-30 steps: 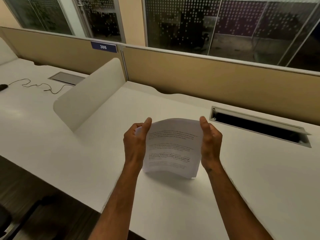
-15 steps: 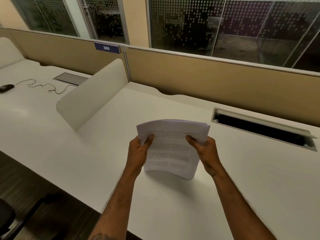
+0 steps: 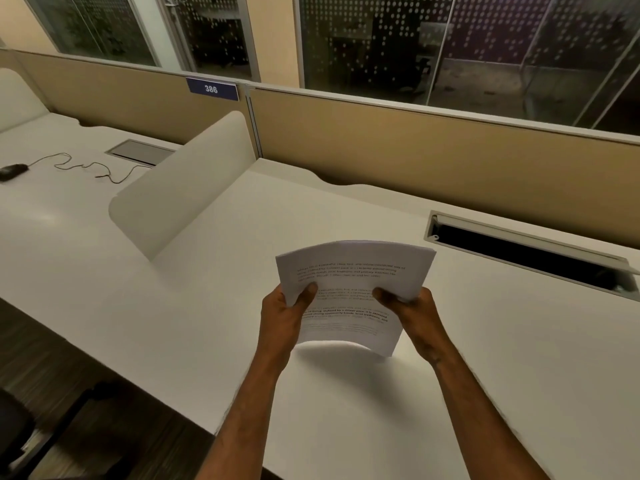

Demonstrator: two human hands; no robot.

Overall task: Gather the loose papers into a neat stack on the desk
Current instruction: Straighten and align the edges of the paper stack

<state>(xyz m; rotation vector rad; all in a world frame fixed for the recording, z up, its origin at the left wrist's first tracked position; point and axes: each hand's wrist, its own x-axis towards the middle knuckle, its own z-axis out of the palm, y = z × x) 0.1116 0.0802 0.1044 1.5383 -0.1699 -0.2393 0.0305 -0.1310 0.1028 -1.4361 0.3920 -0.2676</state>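
One paper stack [image 3: 349, 299] above desk [image 3: 207, 306]; left hand [image 3: 282, 318], right hand [image 3: 414, 315] fingers gripping it.

An open-plan office is showing here: long white desks [image 3: 485, 358] are running beside tan partition panels [image 3: 415, 150], a numbered blue tag [image 3: 212, 89] is marking a seat, and glass walls [image 3: 381, 39] are standing behind.

One stack of papers [image 3: 349, 289], sheet count impossible to tell; two hands, left hand [image 3: 282, 322] and right hand [image 3: 417, 318]; one white desk [image 3: 194, 306]; one curved divider [image 3: 183, 188]; two cable hatches, one open [image 3: 526, 251], one closed [image 3: 140, 152]; one number plate [image 3: 212, 89]
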